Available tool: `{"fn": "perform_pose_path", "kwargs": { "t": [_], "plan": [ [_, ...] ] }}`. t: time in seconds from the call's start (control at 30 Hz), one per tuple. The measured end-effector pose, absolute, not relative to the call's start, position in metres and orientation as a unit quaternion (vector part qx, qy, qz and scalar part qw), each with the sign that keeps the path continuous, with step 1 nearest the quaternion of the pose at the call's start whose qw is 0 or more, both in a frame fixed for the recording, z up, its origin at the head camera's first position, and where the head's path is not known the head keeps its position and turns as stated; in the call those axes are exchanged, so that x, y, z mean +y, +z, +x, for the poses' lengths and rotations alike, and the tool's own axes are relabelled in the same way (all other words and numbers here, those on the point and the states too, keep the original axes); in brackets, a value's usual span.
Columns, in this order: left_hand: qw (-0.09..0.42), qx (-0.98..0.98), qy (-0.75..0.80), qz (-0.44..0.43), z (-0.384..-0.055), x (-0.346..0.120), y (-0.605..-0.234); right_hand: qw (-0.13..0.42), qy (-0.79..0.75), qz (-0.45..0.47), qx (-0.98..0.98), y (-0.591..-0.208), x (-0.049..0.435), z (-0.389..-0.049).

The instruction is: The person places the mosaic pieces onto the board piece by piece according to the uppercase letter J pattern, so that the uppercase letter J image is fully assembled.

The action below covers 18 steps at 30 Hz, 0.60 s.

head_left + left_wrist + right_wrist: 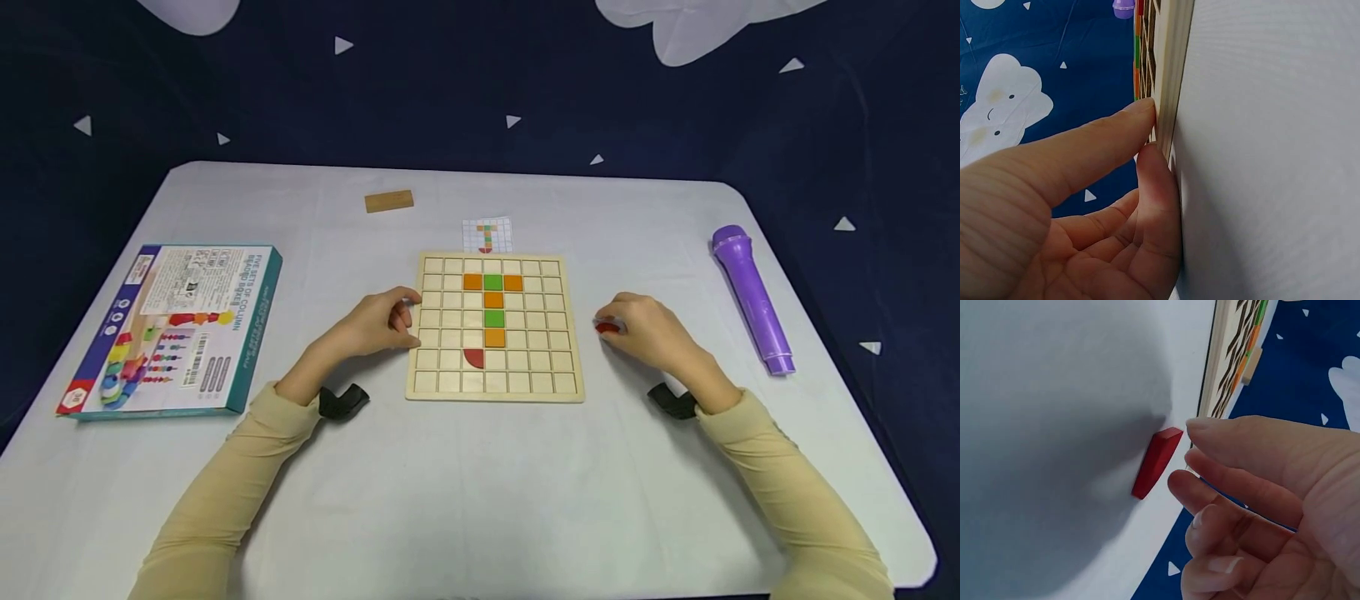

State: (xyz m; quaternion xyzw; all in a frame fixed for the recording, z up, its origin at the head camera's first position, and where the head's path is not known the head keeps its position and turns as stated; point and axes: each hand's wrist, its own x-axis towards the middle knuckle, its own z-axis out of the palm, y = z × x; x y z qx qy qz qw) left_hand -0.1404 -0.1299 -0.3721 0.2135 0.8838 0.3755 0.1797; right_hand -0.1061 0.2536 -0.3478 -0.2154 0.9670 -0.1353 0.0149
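My left hand (375, 323) touches the left edge of a wooden grid board (541, 361) with thumb and index fingertips set apart along it. On the board, orange squares (494, 337) and green squares (493, 318) form a T shape. A red quarter-circle piece (474, 358) lies below and left of the stem. To the right of the board, my right hand (651, 329) hovers with loosely bent fingers over another red piece (1159, 461) on the table. In the right wrist view its fingertips stand slightly apart from that piece.
A small pattern card (501, 237) lies behind the board, with a wooden block (389, 201) farther back. On the left is a boxed toy set (202, 283); a purple flashlight-shaped tube (752, 298) lies at right. White cloth covers the table (480, 492).
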Motion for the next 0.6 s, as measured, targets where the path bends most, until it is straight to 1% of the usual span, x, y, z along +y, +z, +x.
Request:
{"fn": "perform_pose_path", "kwargs": {
  "t": [0.23,0.6],
  "plan": [
    [0.177,0.885,0.374,0.215,-0.1403,-0.1297,-0.3722,0.047,-0.128,-0.205,0.969,-0.3475,0.2582,-0.1075],
    [0.177,0.885,0.372,0.217,-0.1407,-0.1305,-0.3737,0.081,-0.136,-0.193,0.968,-0.3487,0.2626,-0.1106]
  ]
}}
